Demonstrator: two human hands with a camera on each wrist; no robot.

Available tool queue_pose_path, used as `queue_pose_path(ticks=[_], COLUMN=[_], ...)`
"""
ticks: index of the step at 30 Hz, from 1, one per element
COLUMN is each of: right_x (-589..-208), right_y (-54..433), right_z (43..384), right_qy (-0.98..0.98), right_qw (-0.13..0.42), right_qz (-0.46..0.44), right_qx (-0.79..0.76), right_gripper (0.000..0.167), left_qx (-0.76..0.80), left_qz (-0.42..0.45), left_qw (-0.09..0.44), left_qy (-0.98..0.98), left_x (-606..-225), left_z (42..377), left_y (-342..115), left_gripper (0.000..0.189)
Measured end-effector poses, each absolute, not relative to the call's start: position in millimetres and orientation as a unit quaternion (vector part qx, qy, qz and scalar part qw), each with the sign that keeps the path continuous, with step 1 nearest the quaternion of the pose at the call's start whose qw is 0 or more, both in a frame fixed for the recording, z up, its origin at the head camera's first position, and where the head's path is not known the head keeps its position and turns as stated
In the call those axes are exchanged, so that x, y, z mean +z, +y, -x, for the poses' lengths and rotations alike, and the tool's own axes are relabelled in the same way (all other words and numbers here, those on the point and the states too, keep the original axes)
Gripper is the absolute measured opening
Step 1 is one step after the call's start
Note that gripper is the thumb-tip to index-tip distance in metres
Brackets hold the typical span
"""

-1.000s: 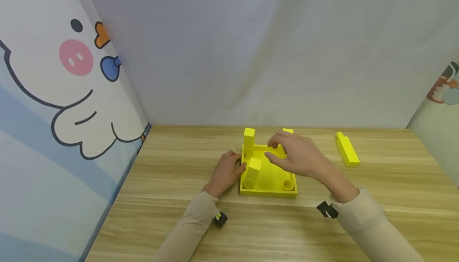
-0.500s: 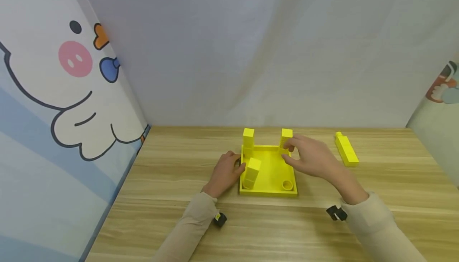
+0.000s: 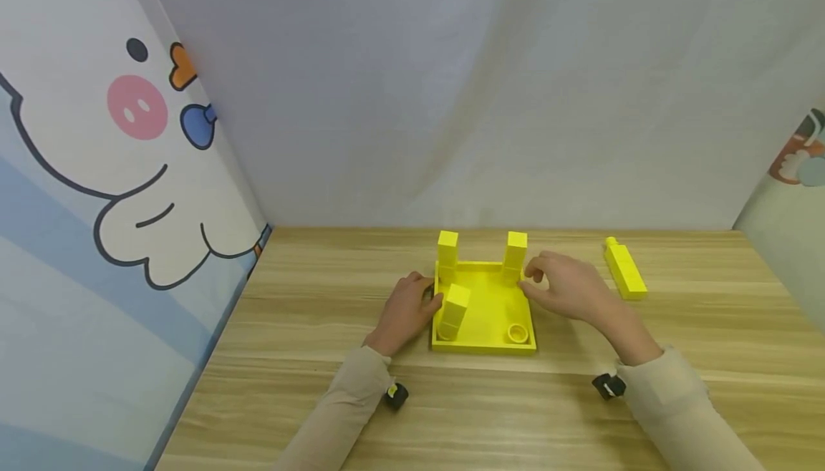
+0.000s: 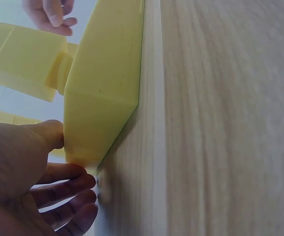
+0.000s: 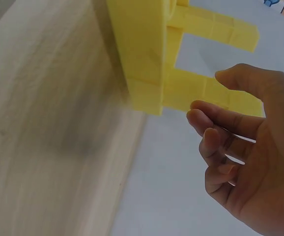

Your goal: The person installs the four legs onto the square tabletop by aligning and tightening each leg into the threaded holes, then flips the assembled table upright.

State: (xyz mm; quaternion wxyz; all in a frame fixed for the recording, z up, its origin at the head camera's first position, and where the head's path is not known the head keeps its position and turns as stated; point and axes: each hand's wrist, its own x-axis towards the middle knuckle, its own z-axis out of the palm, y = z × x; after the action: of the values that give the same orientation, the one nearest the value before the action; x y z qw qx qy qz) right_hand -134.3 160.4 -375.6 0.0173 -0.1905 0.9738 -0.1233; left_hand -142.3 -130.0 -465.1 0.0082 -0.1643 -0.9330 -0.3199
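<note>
A yellow square tray-like base with a low rim lies on the table. Yellow block posts stand upright in it: one at the back left, one at the back right, one at the front left, slightly tilted. A round socket fills the front right corner. My left hand grips the base's left side, thumb over the rim and fingers outside, as the left wrist view shows. Just right of the back right post, my right hand hovers with loosely bent fingers and holds nothing.
Another yellow post with a round knob end lies on its side at the back right of the wooden table. A grey-white cloth backdrop rises behind the table. A cartoon-printed panel stands on the left.
My right hand has moved right, from in front of the back right post to beside it, and a little nearer. The left hand and the base have stayed in place.
</note>
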Motion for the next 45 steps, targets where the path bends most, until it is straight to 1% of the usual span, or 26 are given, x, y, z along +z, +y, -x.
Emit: queue_pose_path(ticks=[6, 12, 24, 38, 45], right_x=[-390, -404, -418, -425, -423], right_y=[168, 171, 170, 171, 170], right_z=[142, 149, 157, 162, 160], right_qy=[0.976, 0.976, 0.975, 0.974, 0.974], right_qw=[0.047, 0.075, 0.071, 0.071, 0.079], right_qz=[0.172, 0.155, 0.173, 0.177, 0.175], right_qx=[-0.125, -0.131, -0.12, -0.125, -0.124], right_gripper=[0.035, 0.034, 0.027, 0.032, 0.031], left_qx=[-0.318, -0.319, -0.318, -0.319, -0.316], left_qz=[0.163, 0.161, 0.159, 0.158, 0.164], left_qw=[0.01, 0.011, 0.013, 0.017, 0.027], left_qy=[-0.934, -0.934, -0.934, -0.934, -0.934], left_x=[-465, -466, -467, -468, -468], left_z=[142, 143, 144, 146, 147], left_y=[-129, -127, -126, -127, -128], left_gripper=[0.04, 0.04, 0.04, 0.04, 0.039])
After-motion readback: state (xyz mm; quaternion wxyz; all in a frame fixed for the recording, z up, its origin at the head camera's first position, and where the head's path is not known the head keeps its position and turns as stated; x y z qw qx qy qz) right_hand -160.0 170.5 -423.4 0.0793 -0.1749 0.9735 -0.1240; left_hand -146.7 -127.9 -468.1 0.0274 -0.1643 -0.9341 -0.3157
